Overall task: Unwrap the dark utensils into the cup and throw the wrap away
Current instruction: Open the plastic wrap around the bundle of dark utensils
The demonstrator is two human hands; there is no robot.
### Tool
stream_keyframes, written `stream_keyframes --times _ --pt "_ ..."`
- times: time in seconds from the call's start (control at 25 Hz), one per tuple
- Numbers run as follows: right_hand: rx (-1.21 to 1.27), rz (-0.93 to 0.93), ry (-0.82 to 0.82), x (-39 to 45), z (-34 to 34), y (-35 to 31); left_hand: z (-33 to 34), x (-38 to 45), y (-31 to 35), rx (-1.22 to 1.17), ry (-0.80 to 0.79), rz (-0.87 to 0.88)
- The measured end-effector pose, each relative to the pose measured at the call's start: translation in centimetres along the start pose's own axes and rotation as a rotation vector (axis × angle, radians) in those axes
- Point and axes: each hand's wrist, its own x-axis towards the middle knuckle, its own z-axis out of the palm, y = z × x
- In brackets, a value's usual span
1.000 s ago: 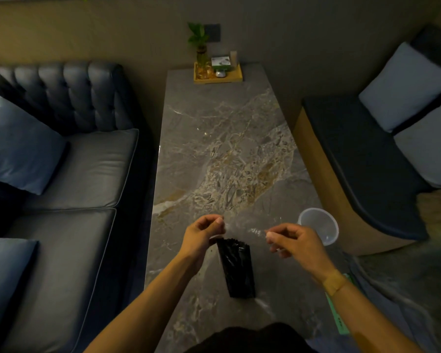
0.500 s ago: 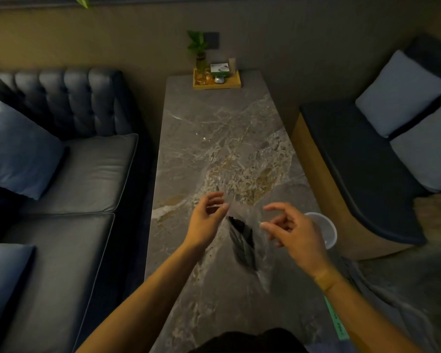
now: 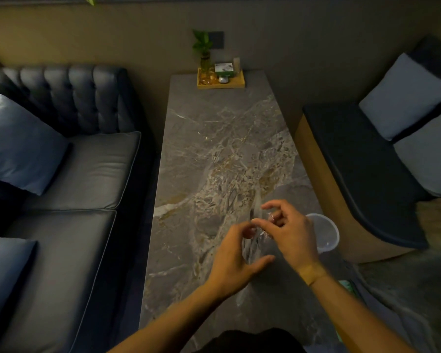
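The dark utensils point(image 3: 251, 242) are in a clear plastic wrap point(image 3: 257, 205), held edge-on above the marble table point(image 3: 214, 154), so only a thin dark strip shows. My left hand point(image 3: 236, 258) curls round the lower part of the pack from the left. My right hand point(image 3: 289, 231) pinches the wrap near its top with thumb and forefinger. The picture is blurred here. A translucent plastic cup point(image 3: 327, 234) stands upright near the table's right edge, partly hidden behind my right hand.
A wooden tray point(image 3: 220, 84) with a small plant and a box sits at the table's far end. A dark leather sofa point(image 3: 82, 174) runs along the left and a cushioned bench point(image 3: 362, 159) along the right. Something green point(image 3: 346, 286) lies by my right forearm.
The two hands have come together around the pack. The pack has turned from broad side up to edge-on. My right hand has moved left, in front of the cup.
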Motion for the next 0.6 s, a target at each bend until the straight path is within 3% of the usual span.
stream_keyframes --times 0.6 --pt "0.050 0.109 -0.089 0.4 -1.1 0.0 0.3 0.8 -0.7 0.049 0.103 -0.112"
